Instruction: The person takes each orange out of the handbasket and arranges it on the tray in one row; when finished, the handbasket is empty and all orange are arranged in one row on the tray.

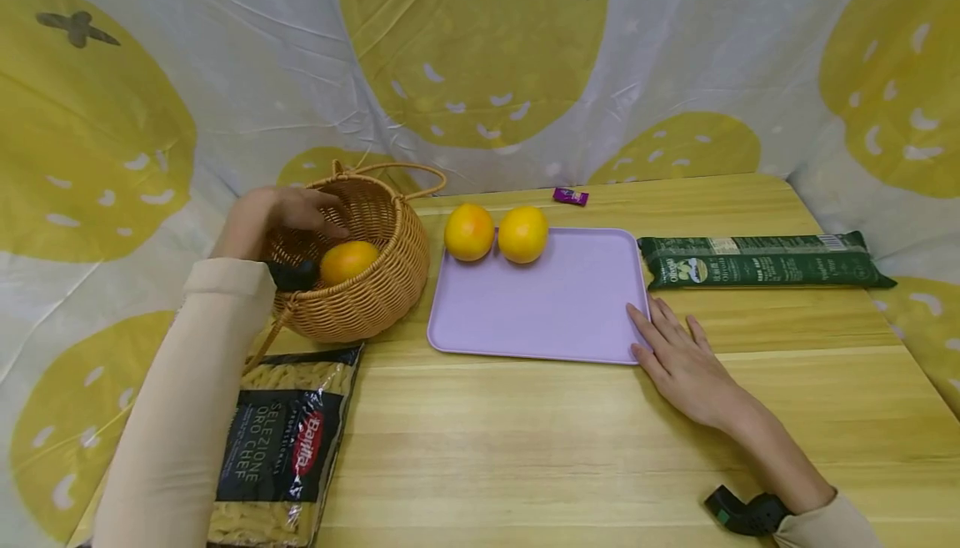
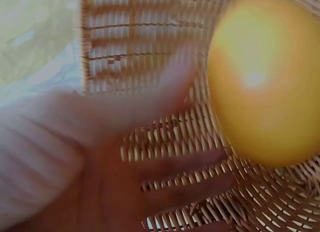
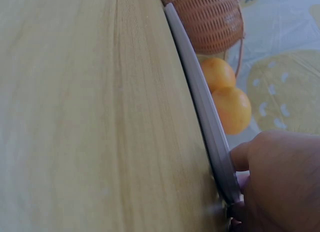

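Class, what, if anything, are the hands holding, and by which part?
Nothing appears held: the left hand reaches into the basket near an orange, and the right hand only touches the right edge of the tray.

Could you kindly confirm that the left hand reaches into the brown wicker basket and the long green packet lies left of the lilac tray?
Only the side is wrong: the head view shows the long green packet right of the lilac rectangular tray.
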`<action>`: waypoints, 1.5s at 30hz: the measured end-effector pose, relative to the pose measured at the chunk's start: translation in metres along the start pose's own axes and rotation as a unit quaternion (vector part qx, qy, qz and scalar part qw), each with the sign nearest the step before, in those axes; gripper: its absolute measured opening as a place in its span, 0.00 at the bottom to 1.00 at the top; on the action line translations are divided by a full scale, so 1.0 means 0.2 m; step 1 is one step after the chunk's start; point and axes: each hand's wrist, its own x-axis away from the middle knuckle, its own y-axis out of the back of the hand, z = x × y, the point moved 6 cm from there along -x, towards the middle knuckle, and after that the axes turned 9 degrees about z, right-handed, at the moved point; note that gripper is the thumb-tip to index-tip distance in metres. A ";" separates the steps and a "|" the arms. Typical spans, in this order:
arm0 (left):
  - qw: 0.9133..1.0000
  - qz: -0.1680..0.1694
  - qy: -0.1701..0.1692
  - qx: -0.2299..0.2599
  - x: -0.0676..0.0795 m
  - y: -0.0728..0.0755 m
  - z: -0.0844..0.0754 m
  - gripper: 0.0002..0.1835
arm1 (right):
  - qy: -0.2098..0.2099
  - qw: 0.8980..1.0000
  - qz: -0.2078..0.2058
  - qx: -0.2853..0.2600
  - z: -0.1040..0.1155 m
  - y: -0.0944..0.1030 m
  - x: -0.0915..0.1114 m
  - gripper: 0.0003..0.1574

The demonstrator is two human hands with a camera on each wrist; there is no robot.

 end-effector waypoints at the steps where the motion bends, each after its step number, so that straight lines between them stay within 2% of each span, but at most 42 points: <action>1: 1.000 0.008 -0.007 0.002 0.00 0.00 0.00 0.41 | 0.000 1.000 0.000 0.001 0.00 0.00 0.00 0.39; 3: 0.999 0.038 -0.019 0.025 -0.02 -0.02 -0.02 0.46 | 0.000 1.000 -0.001 0.002 0.00 0.00 0.00 0.39; 5: 0.998 0.052 -0.027 0.033 -0.03 -0.03 -0.03 0.48 | 0.000 1.000 -0.001 0.001 -0.01 0.00 0.00 0.39; 10: 0.998 0.040 -0.040 0.031 -0.06 -0.02 -0.03 0.41 | -0.001 1.000 -0.001 -0.003 -0.01 0.00 0.01 0.39; 15: 0.994 0.048 -0.084 0.055 -0.07 -0.03 -0.04 0.38 | 0.000 1.000 -0.001 -0.002 0.00 0.00 0.01 0.39; 20: 0.991 0.036 -0.108 0.073 -0.08 -0.03 -0.04 0.36 | 0.000 1.000 0.000 0.000 -0.01 0.00 0.01 0.39; 27: 0.973 0.061 -0.159 0.157 -0.12 -0.06 -0.05 0.33 | 0.000 1.000 -0.002 -0.003 0.00 0.00 0.01 0.39; 32: 0.973 0.059 -0.154 0.161 -0.12 -0.06 -0.04 0.32 | -0.004 1.000 -0.002 0.000 0.00 0.00 0.01 0.39; 39: 0.974 0.053 -0.122 0.182 -0.13 -0.06 0.00 0.33 | -0.004 1.000 -0.002 0.000 0.00 0.00 0.01 0.39; 45: 0.981 0.041 -0.128 0.143 -0.13 -0.06 -0.01 0.31 | -0.005 1.000 -0.001 0.002 0.00 0.00 0.00 0.39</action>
